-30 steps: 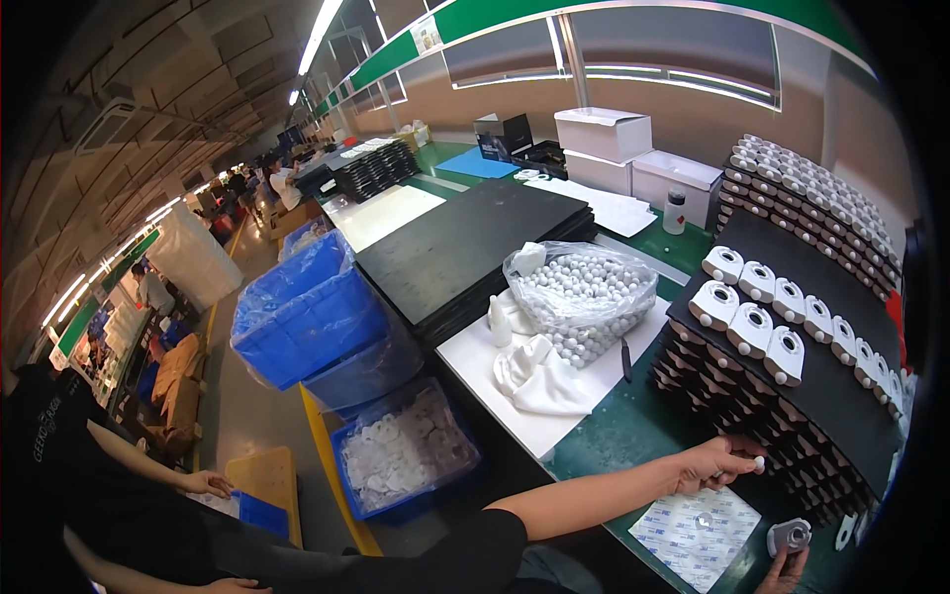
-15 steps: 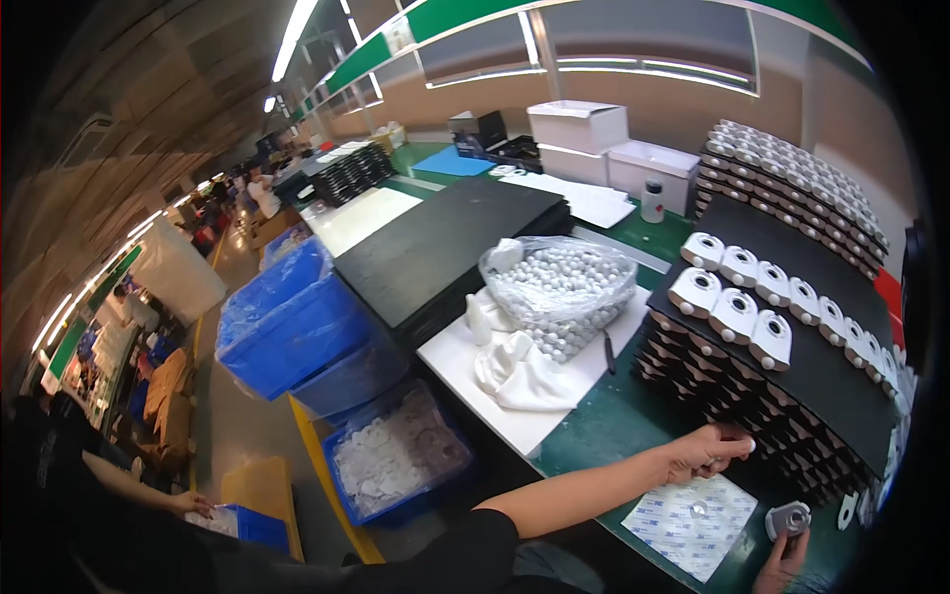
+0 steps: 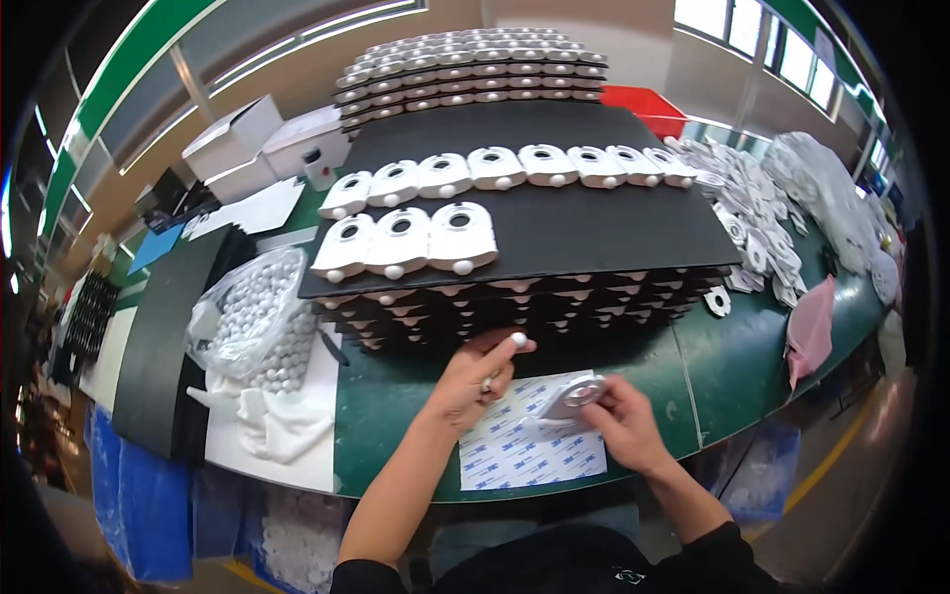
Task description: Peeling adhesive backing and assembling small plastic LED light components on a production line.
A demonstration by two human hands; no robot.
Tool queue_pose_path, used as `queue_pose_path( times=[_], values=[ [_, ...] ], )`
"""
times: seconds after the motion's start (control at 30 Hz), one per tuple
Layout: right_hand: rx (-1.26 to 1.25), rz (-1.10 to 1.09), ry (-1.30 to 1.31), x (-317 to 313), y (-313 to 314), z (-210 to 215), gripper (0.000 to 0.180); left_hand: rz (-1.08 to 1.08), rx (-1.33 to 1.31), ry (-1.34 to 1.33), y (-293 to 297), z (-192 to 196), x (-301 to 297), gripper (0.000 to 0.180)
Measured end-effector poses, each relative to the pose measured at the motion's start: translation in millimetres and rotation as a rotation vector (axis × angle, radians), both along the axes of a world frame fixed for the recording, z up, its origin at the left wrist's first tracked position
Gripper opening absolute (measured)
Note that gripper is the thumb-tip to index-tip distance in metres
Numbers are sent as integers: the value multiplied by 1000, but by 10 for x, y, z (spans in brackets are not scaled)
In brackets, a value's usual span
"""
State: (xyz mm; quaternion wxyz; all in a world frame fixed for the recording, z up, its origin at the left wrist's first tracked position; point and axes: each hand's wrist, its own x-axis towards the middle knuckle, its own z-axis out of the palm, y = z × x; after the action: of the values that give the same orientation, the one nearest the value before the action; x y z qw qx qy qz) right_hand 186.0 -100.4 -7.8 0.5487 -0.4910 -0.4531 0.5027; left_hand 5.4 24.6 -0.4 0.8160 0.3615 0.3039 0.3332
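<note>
One white ball [image 3: 519, 340], probably light and slippery, sits pinched in my left grip [image 3: 480, 381] inside the surface's [image 3: 658, 371] near edge, my right grip [image 3: 625, 421] holding a likely stiff grey part [image 3: 572, 398], best taken by its rim.

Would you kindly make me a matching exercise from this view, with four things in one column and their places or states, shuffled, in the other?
Column one
1. Left hand
2. Right hand
3. Red plastic tray
4. Pink cloth

Column two
A. On the right side of the green bench, near its front edge
B. Holding a rounded housing over the patterned sheet
C. At the far side of the bench, beside the black stack
D. Pinching a small white ball at the fingertips

Pairs: 1-D, 2-B, 3-C, 4-A
</note>
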Motion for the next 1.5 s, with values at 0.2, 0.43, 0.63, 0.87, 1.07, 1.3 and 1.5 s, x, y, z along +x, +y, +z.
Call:
queue_pose_path(
  times=[0.2,0.43,0.63,0.87,1.07,1.3,1.5],
  values=[
    [14,64,-102,-140,28,-134,15,-22,-37,-24,-16,-13,-18,22],
    [26,84,-342,-194,-1,-130,17,-8,30,-70,-18,-21,-5,22],
    [109,18,-451,-200,0,-117,18,-36,15,-101,2,-42,-2,23],
    [280,50,-663,-204,23,-82,20,-49,-25,-59,-10,-28,18,22],
    [172,82,-399,-203,9,-96,18,-73,19,-93,-26,-40,9,21],
    [94,-15,413,-59,95,-138,9,-99,50,31,-112,49,27,32],
    [128,1,579,-47,118,-113,8,-154,170,200,-162,83,106,21]
  ],
)
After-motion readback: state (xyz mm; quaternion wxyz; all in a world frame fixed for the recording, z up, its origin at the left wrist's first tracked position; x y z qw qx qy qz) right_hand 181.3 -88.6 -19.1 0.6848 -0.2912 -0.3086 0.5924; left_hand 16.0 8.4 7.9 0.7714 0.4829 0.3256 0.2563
